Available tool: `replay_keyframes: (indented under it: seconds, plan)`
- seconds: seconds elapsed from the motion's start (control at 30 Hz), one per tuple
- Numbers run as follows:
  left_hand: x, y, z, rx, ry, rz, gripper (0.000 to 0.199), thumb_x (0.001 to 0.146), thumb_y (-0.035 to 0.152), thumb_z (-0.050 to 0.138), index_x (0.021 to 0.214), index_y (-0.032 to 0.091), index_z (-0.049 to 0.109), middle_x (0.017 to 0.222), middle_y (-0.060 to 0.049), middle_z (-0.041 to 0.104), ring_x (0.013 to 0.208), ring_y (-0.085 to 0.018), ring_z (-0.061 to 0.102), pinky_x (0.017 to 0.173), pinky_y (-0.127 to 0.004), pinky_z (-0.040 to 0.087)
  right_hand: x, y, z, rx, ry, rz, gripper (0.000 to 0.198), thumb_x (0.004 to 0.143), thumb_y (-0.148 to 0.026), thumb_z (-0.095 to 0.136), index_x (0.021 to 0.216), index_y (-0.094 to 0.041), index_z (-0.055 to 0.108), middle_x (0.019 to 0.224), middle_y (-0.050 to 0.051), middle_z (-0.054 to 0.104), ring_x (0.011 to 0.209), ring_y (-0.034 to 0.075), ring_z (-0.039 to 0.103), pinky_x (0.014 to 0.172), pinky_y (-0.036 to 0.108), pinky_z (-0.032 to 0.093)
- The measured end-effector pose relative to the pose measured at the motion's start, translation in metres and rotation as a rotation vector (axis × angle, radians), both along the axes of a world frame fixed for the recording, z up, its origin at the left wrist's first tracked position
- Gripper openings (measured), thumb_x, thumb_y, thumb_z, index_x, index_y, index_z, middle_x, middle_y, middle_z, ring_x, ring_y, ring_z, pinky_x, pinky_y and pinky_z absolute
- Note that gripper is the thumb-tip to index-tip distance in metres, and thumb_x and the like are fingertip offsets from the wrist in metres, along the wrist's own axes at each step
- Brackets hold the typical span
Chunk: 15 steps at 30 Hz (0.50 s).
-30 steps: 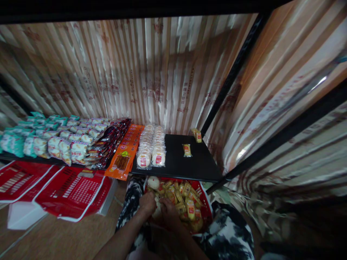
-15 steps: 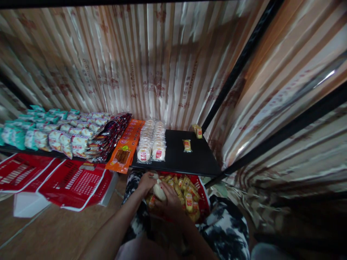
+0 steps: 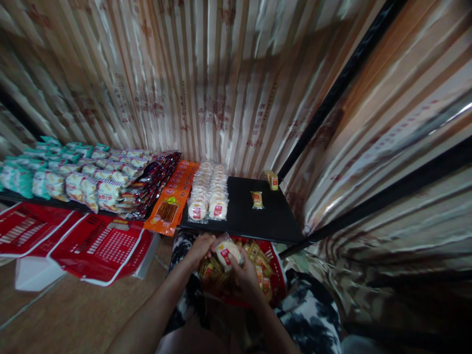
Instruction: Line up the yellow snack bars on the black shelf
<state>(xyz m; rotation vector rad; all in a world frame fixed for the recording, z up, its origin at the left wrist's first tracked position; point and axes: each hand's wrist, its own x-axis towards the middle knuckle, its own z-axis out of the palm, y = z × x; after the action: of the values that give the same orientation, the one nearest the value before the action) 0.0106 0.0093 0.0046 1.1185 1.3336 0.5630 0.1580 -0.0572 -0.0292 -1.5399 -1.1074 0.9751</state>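
A round white rice cracker packet in clear wrap, with a red label, is held above a red bag. My right hand grips it from the right, thumb lying across its front. At its upper left edge, my left hand is closed, its fingertips pinching the wrap. Under both hands, the red bag holds many small yellow-wrapped snacks. Two rows of similar round white packets stand on the black shelf just beyond.
Two groups of yellow-wrapped snacks, a single one and a few by the post, sit on the shelf's right. Leftward lie an orange packet, dark red packets and white packets. Red bags hang below. A black post rises right.
The rice cracker packet has turned so its red label faces me. My right hand has shifted slightly right, its thumb now on the front. The view has moved slightly.
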Motion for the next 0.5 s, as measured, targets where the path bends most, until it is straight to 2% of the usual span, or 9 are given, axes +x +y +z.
replay_keyframes:
  seconds: [0.13,0.27,0.37,0.5]
  plan:
    - [-0.003,-0.001,-0.001,0.013,-0.146,-0.012,0.02,0.071,0.031,0.06,0.079,0.013,0.059,0.051,0.008,0.048,0.042,-0.004,0.037,0.044,-0.017,0.027,-0.004,0.004,-0.003,-0.039,0.288,-0.044,0.047,0.067,-0.048,0.062,0.103,-0.018,0.056,0.093,0.006,0.068,0.08,0.02,0.064,0.072,0.032,0.053]
    - [-0.005,-0.002,-0.006,0.079,-0.15,0.122,0.024,0.069,0.03,0.061,0.086,0.012,0.058,0.051,0.009,0.045,0.044,-0.005,0.038,0.046,-0.017,0.03,-0.01,0.005,0.002,-0.121,0.488,-0.094,0.051,0.064,-0.051,0.065,0.103,-0.019,0.056,0.091,0.005,0.069,0.077,0.02,0.065,0.065,0.029,0.053]
    - [-0.005,-0.006,-0.008,0.127,-0.162,0.139,0.025,0.071,0.034,0.06,0.082,0.012,0.058,0.055,0.006,0.048,0.049,-0.006,0.042,0.048,-0.018,0.033,-0.015,0.005,0.007,-0.179,0.544,-0.141,0.052,0.062,-0.051,0.066,0.103,-0.021,0.055,0.093,0.005,0.069,0.077,0.02,0.066,0.061,0.028,0.053]
    - [0.0,-0.012,-0.009,0.127,-0.241,0.094,0.022,0.073,0.033,0.057,0.081,0.013,0.058,0.058,0.005,0.049,0.051,-0.007,0.044,0.05,-0.019,0.035,-0.022,0.009,0.006,-0.186,0.487,-0.03,0.048,0.068,-0.054,0.06,0.102,-0.021,0.056,0.095,0.007,0.069,0.077,0.021,0.066,0.059,0.029,0.053]
